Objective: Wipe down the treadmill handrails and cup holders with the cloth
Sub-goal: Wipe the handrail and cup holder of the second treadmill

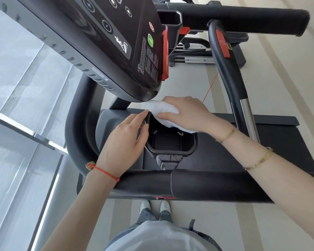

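Note:
A black cup holder (pixel 170 151) hangs below the treadmill console, in the middle of the view. My right hand (pixel 187 113) holds a white cloth (pixel 161 111) and presses it on the holder's far rim and inner wall. My left hand (pixel 123 140) rests on the holder's left rim, fingers laid along the edge, thumb curled towards the inside. The near padded handrail (pixel 198 185) runs across below my arms. A curved side handrail (pixel 76 127) bends round at the left.
The black console (pixel 101 42) with buttons overhangs the holder from above left. A second cup holder (pixel 170 20) sits at the top. A centre bar with a red stop button (pixel 223 44) and chrome grip stands at the right. The treadmill deck (pixel 272 134) lies below.

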